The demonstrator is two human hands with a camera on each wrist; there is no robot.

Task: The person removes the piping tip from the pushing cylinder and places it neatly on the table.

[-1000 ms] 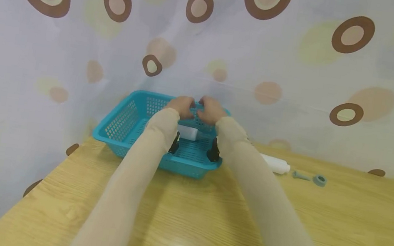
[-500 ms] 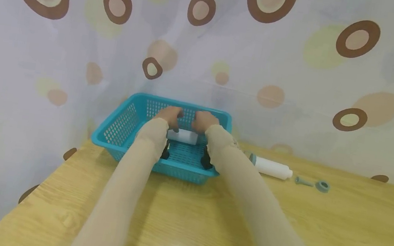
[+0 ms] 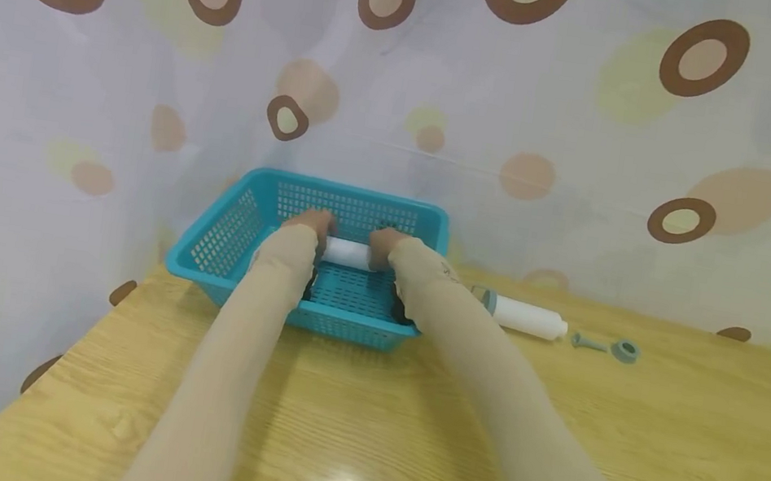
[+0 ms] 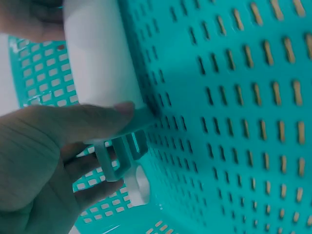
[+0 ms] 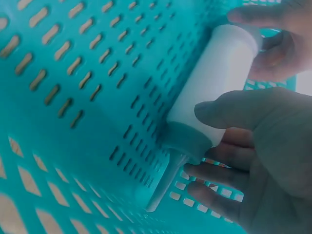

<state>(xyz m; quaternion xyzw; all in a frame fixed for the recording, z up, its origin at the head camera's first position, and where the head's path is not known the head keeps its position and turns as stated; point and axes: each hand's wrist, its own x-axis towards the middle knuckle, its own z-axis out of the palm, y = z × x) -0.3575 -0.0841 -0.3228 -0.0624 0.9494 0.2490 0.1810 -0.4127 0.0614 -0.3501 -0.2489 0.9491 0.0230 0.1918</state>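
Observation:
Inside the blue plastic basket [image 3: 356, 189] lies a white syringe-like tube [image 3: 348, 253], with a grey collar and a long grey nozzle [image 5: 166, 183] at its right end. Grey loops [image 4: 116, 158] stick out of its left end in the left wrist view. My left hand [image 3: 312, 222] grips the loop end, thumb on the grey rim and fingers behind. At the nozzle end my right hand [image 3: 385, 245] holds the tube, thumb on the white barrel and fingers curled underneath. A white ring-like piece [image 4: 138, 187] shows in the basket beyond the left fingers.
On the wooden table [image 3: 345, 424], right of the basket, lie a second white tube [image 3: 528, 317] with a grey end, a grey nozzle [image 3: 589, 343] and a grey ring [image 3: 625, 351]. A patterned cloth [image 3: 536, 114] hangs behind and left.
Both hands have come down into the basket and moved slightly apart. They were above the tube and now hold its two ends. The things on the table have stayed put.

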